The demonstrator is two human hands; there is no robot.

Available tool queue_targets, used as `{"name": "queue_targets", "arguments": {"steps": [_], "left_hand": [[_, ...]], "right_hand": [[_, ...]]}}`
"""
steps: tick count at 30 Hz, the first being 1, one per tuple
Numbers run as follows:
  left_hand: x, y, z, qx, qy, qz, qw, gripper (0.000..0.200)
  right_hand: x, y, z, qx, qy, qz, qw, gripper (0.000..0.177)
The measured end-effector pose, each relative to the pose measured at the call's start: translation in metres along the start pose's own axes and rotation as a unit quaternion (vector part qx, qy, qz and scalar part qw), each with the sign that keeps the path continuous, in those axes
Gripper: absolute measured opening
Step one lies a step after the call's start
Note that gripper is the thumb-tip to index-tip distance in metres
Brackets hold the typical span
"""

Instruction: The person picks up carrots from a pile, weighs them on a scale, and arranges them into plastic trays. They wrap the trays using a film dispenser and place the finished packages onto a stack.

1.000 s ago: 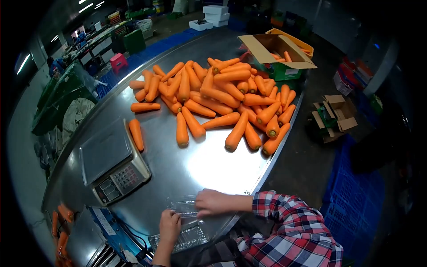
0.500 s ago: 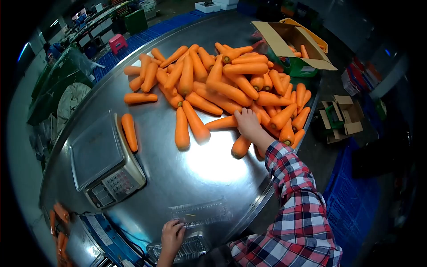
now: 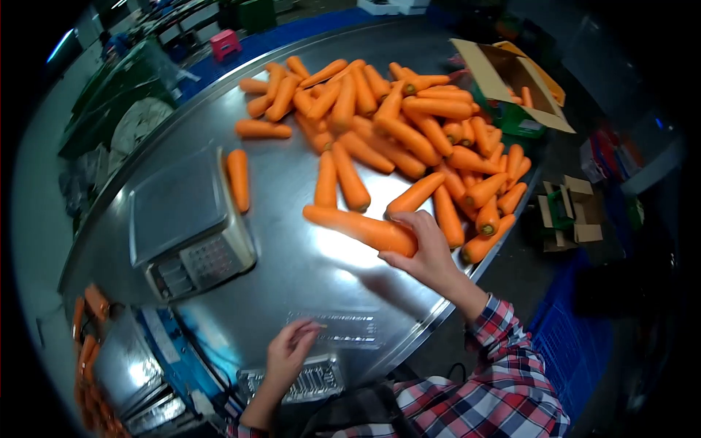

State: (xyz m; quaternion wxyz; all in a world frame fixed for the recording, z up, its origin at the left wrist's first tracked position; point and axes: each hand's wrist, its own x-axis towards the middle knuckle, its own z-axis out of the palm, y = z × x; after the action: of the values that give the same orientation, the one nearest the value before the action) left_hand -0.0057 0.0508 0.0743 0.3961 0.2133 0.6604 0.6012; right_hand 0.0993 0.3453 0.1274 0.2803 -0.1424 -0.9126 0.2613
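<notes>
A large orange carrot (image 3: 361, 228) lies in the grip of my right hand (image 3: 432, 259), held by its thick end above the steel table. The carrot points left, and its shadow falls on the metal below. Near the front edge, my left hand (image 3: 288, 354) hovers over a clear plastic clamshell box, fingers loosely bent and a little apart. The box's ridged tray (image 3: 318, 381) sits below that hand, and its transparent lid (image 3: 350, 328) lies flat beyond the fingertips. A big heap of carrots (image 3: 365, 95) covers the far side of the table.
A digital scale (image 3: 179, 193) stands on the left, with one carrot (image 3: 238, 180) beside it. Bagged carrots (image 3: 91, 365) and a blue machine (image 3: 171, 347) are at lower left. A cardboard box (image 3: 507, 80) stands at the back right; another open box (image 3: 577, 212) is beyond the table edge.
My right hand has lifted a carrot off the heap's near edge and brought it toward me. My left hand has risen slightly over the clamshell. The camera view has shifted.
</notes>
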Motion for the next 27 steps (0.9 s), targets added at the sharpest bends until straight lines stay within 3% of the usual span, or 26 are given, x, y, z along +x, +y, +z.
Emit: {"name": "queue_targets", "arguments": {"steps": [1, 3, 6, 12, 15, 18, 21, 23, 24, 26, 27], "left_hand": [[0.003, 0.004, 0.004, -0.027, -0.046, 0.007, 0.999, 0.037], [0.006, 0.031, 0.019, -0.060, -0.084, 0.021, 0.994, 0.044], [0.004, 0.036, 0.025, -0.108, -0.059, -0.004, 0.992, 0.048], [-0.009, 0.034, 0.043, -0.297, 0.039, 0.003, 0.954, 0.050], [-0.007, 0.032, 0.040, -0.288, 0.047, 0.015, 0.956, 0.054], [0.002, 0.029, 0.032, -0.261, 0.073, 0.049, 0.961, 0.057], [0.012, 0.019, 0.017, -0.153, 0.077, 0.063, 0.983, 0.061], [0.017, 0.003, -0.002, 0.078, 0.062, 0.101, 0.990, 0.063], [0.020, -0.003, -0.010, 0.192, 0.054, 0.119, 0.973, 0.064], [0.027, -0.012, -0.017, 0.327, 0.019, 0.164, 0.930, 0.064], [0.031, -0.020, -0.019, 0.378, 0.004, 0.182, 0.908, 0.063]], "right_hand": [[-0.008, -0.017, 0.009, 0.034, -0.017, 0.027, 0.999, 0.063], [-0.020, -0.043, 0.027, 0.052, -0.008, -0.028, 0.998, 0.062], [-0.037, -0.074, 0.056, 0.090, 0.010, -0.084, 0.992, 0.062], [-0.057, -0.097, 0.077, 0.132, 0.076, -0.083, 0.985, 0.061], [-0.067, -0.102, 0.080, 0.149, 0.027, -0.069, 0.986, 0.059], [-0.080, -0.099, 0.090, 0.264, -0.034, -0.008, 0.964, 0.052], [-0.086, -0.078, 0.090, 0.307, -0.093, 0.004, 0.947, 0.040], [-0.088, -0.051, 0.092, 0.286, -0.071, 0.057, 0.954, 0.032], [-0.088, -0.035, 0.091, 0.276, -0.061, 0.084, 0.956, 0.028], [-0.077, -0.001, 0.082, 0.297, -0.032, 0.239, 0.924, 0.029], [-0.070, 0.023, 0.084, 0.264, 0.010, 0.244, 0.933, 0.026]]}}
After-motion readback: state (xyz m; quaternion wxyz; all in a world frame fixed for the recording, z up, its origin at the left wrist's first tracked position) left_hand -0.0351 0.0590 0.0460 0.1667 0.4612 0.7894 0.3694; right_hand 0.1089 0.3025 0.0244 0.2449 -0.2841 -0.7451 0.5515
